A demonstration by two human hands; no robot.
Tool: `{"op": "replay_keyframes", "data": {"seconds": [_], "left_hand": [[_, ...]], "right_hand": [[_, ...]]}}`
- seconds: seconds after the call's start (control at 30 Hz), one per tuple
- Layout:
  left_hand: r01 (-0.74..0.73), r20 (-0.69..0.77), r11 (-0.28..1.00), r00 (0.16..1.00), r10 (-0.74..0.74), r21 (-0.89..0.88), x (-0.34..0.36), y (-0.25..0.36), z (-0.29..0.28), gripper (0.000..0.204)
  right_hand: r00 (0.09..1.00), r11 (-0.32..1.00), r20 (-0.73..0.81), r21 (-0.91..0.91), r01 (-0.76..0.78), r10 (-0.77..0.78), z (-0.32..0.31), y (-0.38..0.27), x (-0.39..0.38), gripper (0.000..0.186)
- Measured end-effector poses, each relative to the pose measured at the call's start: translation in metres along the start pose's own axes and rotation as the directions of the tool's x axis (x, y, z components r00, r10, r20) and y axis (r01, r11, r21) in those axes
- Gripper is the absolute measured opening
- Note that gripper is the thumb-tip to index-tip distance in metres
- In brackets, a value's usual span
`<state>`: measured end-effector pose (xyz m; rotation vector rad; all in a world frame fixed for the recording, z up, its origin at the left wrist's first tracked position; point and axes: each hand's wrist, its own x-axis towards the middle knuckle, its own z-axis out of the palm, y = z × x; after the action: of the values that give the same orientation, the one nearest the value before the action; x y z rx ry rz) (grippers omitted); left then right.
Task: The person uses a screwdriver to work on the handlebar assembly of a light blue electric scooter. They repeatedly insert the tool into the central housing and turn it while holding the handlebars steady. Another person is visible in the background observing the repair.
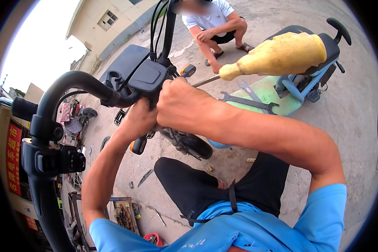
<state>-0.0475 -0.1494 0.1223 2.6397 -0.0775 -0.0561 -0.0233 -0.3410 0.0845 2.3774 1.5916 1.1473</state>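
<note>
Both my hands meet under the black display housing (148, 76) at the middle of a black handlebar (63, 82). My right hand (182, 105) is closed in a fist there. From its far side a yellow-handled screwdriver (277, 56) sticks out to the right, its thin metal shaft running into the fist; the tip is hidden. Touching the right hand, my left hand (140, 119) is curled at the steering column, and what its fingers hold is hidden. Two open-end wrenches (252, 101) lie on the green footboard (285, 101) of a light blue scooter, beyond my right forearm.
A person (212, 25) in a white shirt squats ahead, one arm reaching down. The handlebar's left grip (50, 210) rises close on my left. Below the bars stands a black wheel (195, 146). A red basket (153, 239) and scattered parts lie on the concrete.
</note>
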Motion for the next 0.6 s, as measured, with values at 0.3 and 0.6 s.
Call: {"op": "replay_keyframes", "data": {"seconds": [0.3, 0.6], "left_hand": [[-0.088, -0.058, 0.996, 0.994, 0.090, 0.032, 0.001, -0.015, 0.004, 0.027], [0.010, 0.001, 0.982, 1.000, -0.010, -0.190, -0.005, -0.012, 0.003, 0.030]], "right_hand": [[0.939, 0.963, -0.255, 0.195, -0.185, 0.232, 0.041, 0.021, -0.025, 0.007], [0.922, 0.950, -0.271, 0.222, -0.220, 0.277, 0.047, 0.021, -0.035, 0.006]]}}
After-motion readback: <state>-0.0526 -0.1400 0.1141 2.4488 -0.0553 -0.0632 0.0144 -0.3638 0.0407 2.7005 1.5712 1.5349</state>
